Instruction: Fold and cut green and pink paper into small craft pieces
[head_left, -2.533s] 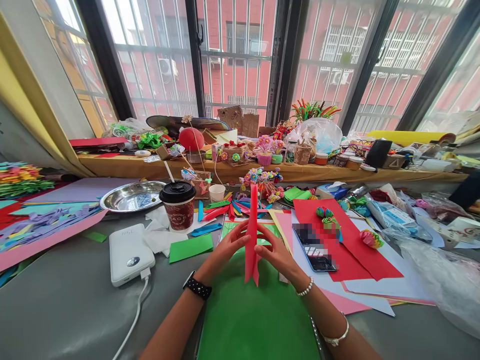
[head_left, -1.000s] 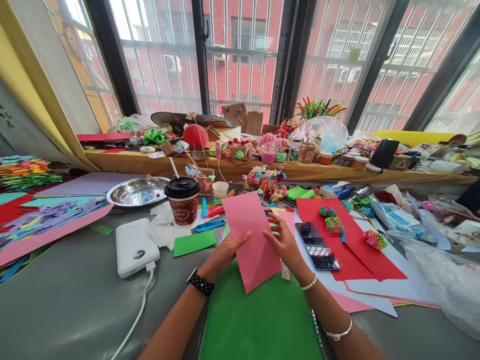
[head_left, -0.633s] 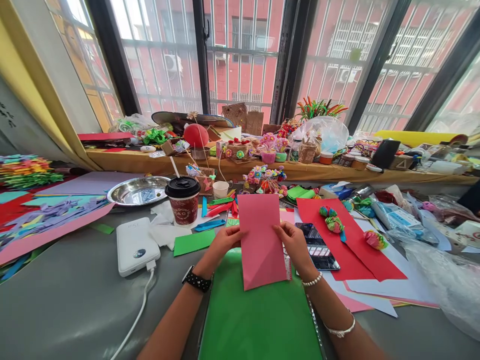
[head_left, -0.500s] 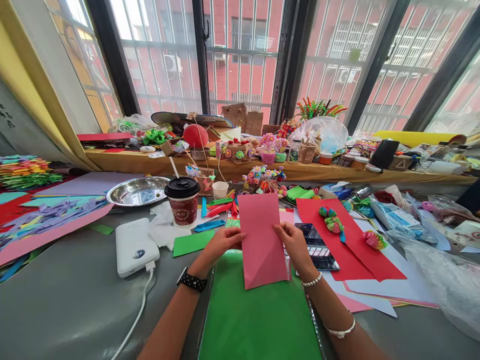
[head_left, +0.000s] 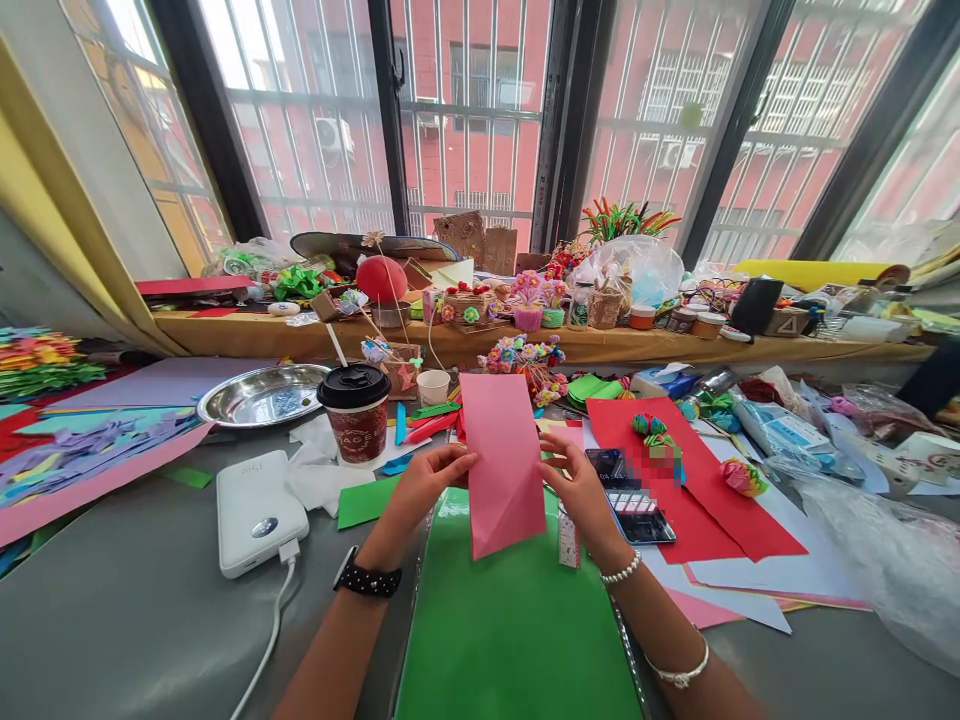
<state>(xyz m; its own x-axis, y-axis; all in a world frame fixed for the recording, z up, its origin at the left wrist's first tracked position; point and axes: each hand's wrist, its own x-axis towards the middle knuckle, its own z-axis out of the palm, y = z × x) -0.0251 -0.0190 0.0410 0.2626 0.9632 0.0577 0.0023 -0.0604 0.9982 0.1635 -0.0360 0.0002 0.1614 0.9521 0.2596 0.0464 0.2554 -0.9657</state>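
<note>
I hold a pink sheet of paper upright above a green sheet that lies on the grey table in front of me. My left hand pinches the pink paper's left edge. My right hand grips its right edge. The paper shows a diagonal crease near its lower corner. A black watch sits on my left wrist, and bead and metal bracelets are on my right arm.
A phone lies on red paper right of my hands. A lidded coffee cup, a white power bank with cable and a steel dish stand at the left. Paper crafts crowd the window ledge.
The pink paper was folded narrow and edge-on 2.5 s ago; it has since been opened flat and turned upright. Both hands now hold its side edges, slightly higher than half a second ago.
</note>
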